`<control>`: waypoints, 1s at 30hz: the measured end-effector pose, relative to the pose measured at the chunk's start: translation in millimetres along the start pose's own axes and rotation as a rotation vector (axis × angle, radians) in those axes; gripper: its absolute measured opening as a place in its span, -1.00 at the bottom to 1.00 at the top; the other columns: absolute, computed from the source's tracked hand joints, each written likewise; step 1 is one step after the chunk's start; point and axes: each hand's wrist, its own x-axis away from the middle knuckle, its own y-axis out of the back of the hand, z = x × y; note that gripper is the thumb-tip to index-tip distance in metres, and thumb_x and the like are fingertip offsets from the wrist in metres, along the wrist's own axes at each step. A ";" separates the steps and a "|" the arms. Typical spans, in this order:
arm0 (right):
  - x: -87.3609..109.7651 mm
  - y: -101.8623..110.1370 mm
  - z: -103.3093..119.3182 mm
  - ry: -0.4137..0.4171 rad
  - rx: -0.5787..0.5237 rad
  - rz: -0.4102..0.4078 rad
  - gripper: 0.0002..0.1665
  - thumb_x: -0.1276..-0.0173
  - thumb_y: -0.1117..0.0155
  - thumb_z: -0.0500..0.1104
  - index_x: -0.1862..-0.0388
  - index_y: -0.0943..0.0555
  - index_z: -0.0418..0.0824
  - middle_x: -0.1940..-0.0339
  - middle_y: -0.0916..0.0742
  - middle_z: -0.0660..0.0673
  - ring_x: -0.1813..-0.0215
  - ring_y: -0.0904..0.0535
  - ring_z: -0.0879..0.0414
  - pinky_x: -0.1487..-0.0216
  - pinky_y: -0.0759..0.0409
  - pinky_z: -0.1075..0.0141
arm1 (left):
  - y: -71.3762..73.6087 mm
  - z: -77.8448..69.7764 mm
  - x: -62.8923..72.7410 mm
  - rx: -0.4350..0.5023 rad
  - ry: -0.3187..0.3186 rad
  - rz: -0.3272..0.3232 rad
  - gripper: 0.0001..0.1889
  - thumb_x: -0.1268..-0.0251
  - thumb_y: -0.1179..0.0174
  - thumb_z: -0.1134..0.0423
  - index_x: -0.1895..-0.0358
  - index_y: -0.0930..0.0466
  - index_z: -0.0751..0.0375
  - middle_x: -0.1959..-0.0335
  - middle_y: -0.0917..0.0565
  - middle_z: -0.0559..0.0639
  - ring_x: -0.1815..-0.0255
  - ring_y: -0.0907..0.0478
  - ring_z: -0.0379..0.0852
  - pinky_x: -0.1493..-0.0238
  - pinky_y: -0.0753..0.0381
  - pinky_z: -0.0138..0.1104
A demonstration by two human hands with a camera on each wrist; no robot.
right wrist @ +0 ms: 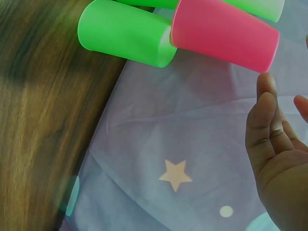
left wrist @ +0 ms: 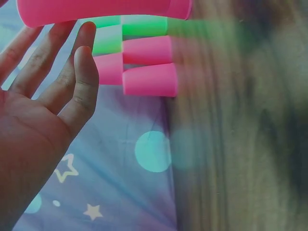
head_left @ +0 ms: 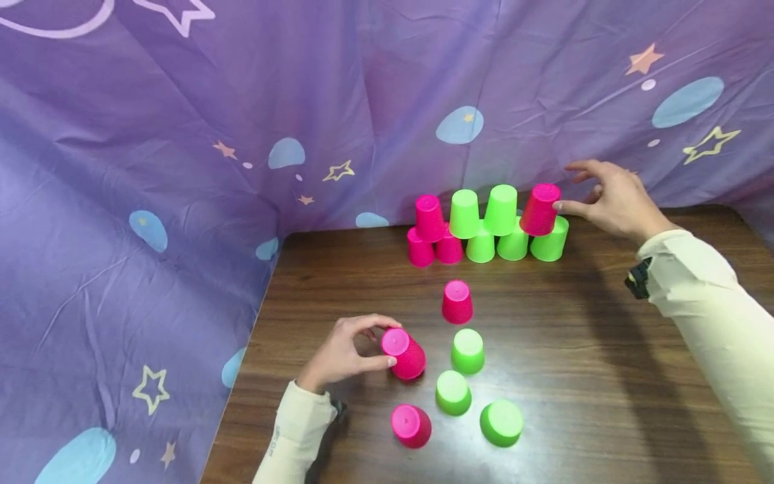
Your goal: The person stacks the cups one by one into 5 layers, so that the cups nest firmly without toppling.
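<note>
On the table's left part, my left hand (head_left: 345,354) holds an upside-down pink cup (head_left: 411,361) between thumb and fingers. The same cup (left wrist: 106,10) crosses the top of the left wrist view. At the back right, my right hand (head_left: 623,203) is beside the pink cup (head_left: 540,210) at the right end of the stack's upper row. Its fingers are spread, with the thumb tip right at that cup's side. This pink cup (right wrist: 225,34) stands tilted on the lower green cups (head_left: 550,240). Two green cups (head_left: 500,210) and another pink cup (head_left: 429,218) fill the upper row.
In front of the stack, a pink cup (head_left: 457,302) and green cups (head_left: 468,351) stand upside down on the wooden table (head_left: 568,376). Another pink cup (head_left: 412,425) is near the front. A purple patterned cloth (head_left: 387,101) hangs close behind the stack.
</note>
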 end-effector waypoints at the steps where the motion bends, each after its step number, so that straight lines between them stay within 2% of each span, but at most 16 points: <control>1: 0.7 0.3 0.2 0.001 -0.001 -0.001 -0.15 -0.19 -0.53 0.02 -0.40 -0.44 -0.20 -0.11 -0.69 -0.42 0.48 -0.33 0.71 -0.03 -0.30 -0.04 | 1.7 0.0 -1.9 -0.002 -0.004 -0.004 -0.50 0.00 -0.55 0.25 -0.10 -0.67 0.06 0.05 -0.79 -0.04 0.14 -0.68 -0.15 0.12 -0.74 -0.16; 4: 2.7 1.3 1.4 0.006 -0.002 -0.002 -0.16 -0.19 -0.53 0.03 -0.40 -0.44 -0.19 -0.12 -0.68 -0.41 0.48 -0.33 0.71 -0.06 -0.31 -0.06 | 7.2 -1.0 -8.2 -0.011 -0.008 -0.016 -0.50 0.00 -0.55 0.24 -0.09 -0.67 0.04 0.06 -0.79 -0.06 0.14 -0.68 -0.20 0.13 -0.73 -0.15; 11: 11.2 1.7 2.9 0.042 0.028 -0.029 -0.20 -0.19 -0.53 -0.01 -0.37 -0.47 -0.18 -0.07 -0.69 -0.37 0.47 -0.38 0.58 0.09 -0.32 0.08 | 20.1 -8.4 -26.2 -0.002 -0.014 -0.056 -0.51 0.01 -0.56 0.25 -0.07 -0.68 0.08 0.08 -0.79 -0.02 0.17 -0.67 -0.15 0.12 -0.71 -0.21; 16: 19.0 2.6 1.5 0.065 0.031 -0.073 -0.23 -0.17 -0.54 -0.06 -0.35 -0.50 -0.18 -0.04 -0.71 -0.36 0.44 -0.36 0.61 0.10 -0.31 0.13 | 25.7 -13.4 -43.8 -0.014 -0.038 -0.080 -0.51 0.04 -0.56 0.27 -0.06 -0.68 0.10 0.08 -0.79 -0.01 0.16 -0.66 -0.17 0.13 -0.70 -0.24; 19: 24.5 3.5 2.1 0.067 0.002 -0.088 -0.23 -0.15 -0.54 -0.08 -0.34 -0.51 -0.20 -0.03 -0.70 -0.39 0.44 -0.34 0.65 -0.17 -0.39 -0.04 | 27.9 -15.6 -54.3 -0.021 -0.066 -0.093 -0.51 0.04 -0.56 0.28 -0.05 -0.68 0.13 0.09 -0.79 0.01 0.17 -0.66 -0.19 0.15 -0.69 -0.25; 20: 26.5 3.5 2.3 0.067 -0.010 -0.089 -0.24 -0.15 -0.54 -0.09 -0.33 -0.50 -0.21 -0.03 -0.70 -0.40 0.44 -0.33 0.66 -0.31 -0.35 -0.11 | 28.6 -16.6 -57.1 -0.021 -0.071 -0.096 -0.51 0.04 -0.56 0.28 -0.05 -0.68 0.13 0.09 -0.79 0.01 0.17 -0.66 -0.19 0.15 -0.69 -0.25; 23: 33.1 2.8 2.7 0.070 -0.025 -0.096 -0.25 -0.14 -0.54 -0.13 -0.32 -0.51 -0.24 -0.02 -0.69 -0.40 0.44 -0.33 0.68 -0.48 -0.24 -0.23 | 30.6 -19.2 -65.4 -0.015 -0.081 -0.108 -0.51 0.04 -0.56 0.28 -0.05 -0.68 0.15 0.08 -0.78 0.02 0.17 -0.65 -0.19 0.15 -0.68 -0.27; 26: 41.3 1.3 3.0 0.069 0.009 -0.106 -0.24 -0.13 -0.56 -0.13 -0.32 -0.51 -0.23 -0.04 -0.69 -0.36 0.43 -0.34 0.71 -0.22 -0.47 0.01 | 32.8 -22.3 -73.5 -0.014 -0.090 -0.118 -0.51 0.04 -0.56 0.29 -0.05 -0.68 0.16 0.08 -0.78 0.03 0.17 -0.65 -0.15 0.15 -0.67 -0.27; 27: 44.3 1.0 3.5 0.068 0.022 -0.111 -0.23 -0.12 -0.56 -0.13 -0.32 -0.51 -0.22 -0.04 -0.69 -0.34 0.42 -0.34 0.70 -0.08 -0.48 0.12 | 33.6 -22.8 -76.4 -0.015 -0.094 -0.122 -0.51 0.03 -0.56 0.29 -0.06 -0.68 0.16 0.08 -0.78 0.03 0.17 -0.65 -0.15 0.15 -0.67 -0.27; 28: 47.0 0.7 4.2 0.068 0.026 -0.114 -0.23 -0.12 -0.57 -0.13 -0.32 -0.51 -0.22 -0.05 -0.70 -0.34 0.42 -0.35 0.70 -0.04 -0.47 0.21 | 34.5 -23.4 -79.4 -0.017 -0.098 -0.127 -0.51 0.03 -0.56 0.29 -0.06 -0.68 0.17 0.08 -0.77 0.03 0.17 -0.65 -0.13 0.15 -0.66 -0.28; 30: 52.8 -0.1 6.7 0.069 0.044 -0.116 -0.22 -0.11 -0.58 -0.12 -0.32 -0.51 -0.19 -0.05 -0.70 -0.30 0.42 -0.37 0.69 0.14 -0.34 0.33 | 36.8 -24.5 -85.3 -0.023 -0.105 -0.140 -0.51 0.04 -0.56 0.30 -0.05 -0.68 0.17 0.08 -0.77 0.03 0.17 -0.64 -0.12 0.16 -0.65 -0.27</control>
